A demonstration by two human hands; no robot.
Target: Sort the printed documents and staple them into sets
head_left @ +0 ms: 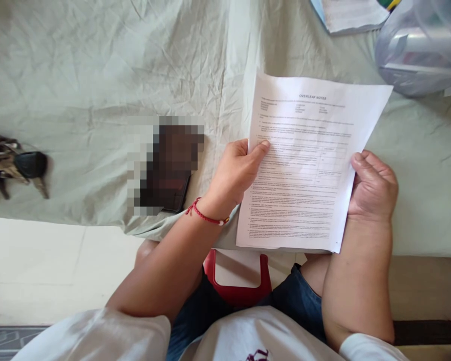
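Observation:
A printed document [293, 200], headed "OVERLEAF NOTES", is held up in front of me over the table's near edge. It looks like more than one sheet, with lines of small text and a boxed table. My left hand [244, 163] pinches its left edge, thumb on the printed face and fingers behind. At the right edge, my right hand [376, 185] grips the paper with its thumb near the margin; some of its fingers are hidden behind the paper. A red braided bracelet [206, 217] circles my left wrist.
A light green cloth [108, 65] with wrinkles covers the table. A dark phone [169, 170], partly pixelated, lies left of my left hand. Keys [11, 163] rest at the far left. A clear plastic container [421, 55] and papers [355, 15] occupy the back right. Below sits a red stool [236, 293].

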